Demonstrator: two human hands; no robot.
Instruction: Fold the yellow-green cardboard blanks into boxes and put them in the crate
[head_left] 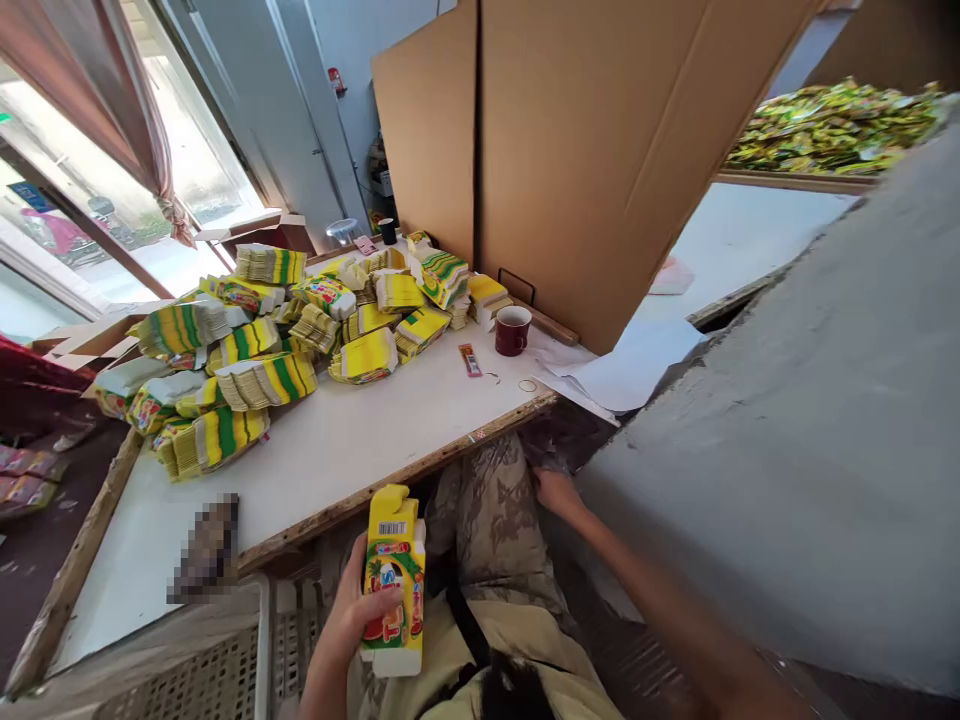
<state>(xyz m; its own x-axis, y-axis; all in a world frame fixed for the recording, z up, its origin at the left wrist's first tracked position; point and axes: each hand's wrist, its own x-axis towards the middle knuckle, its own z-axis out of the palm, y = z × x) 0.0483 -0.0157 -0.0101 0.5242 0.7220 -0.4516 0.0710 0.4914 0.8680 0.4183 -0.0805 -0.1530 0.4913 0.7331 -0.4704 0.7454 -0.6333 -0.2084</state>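
Note:
A yellow printed carton [395,590] with its top flap raised is held in my left hand [358,608], the thumb across its front, above my lap. Off to the right, my right hand [553,490] reaches down beside my knee, by dark clear plastic [559,445] under the table edge. Its fingertips are hidden, so whatever they hold cannot be made out. Bundles of flattened yellow and green cartons [266,380] lie heaped on the white table [375,430] in front of me.
A dark red mug [512,331] and a small sachet [470,360] rest on the table near tall cardboard [570,150]. White paper [637,370] overhangs at the right. A plastic crate [217,680] stands below left. Many wrapped packets [832,130] lie at the far right.

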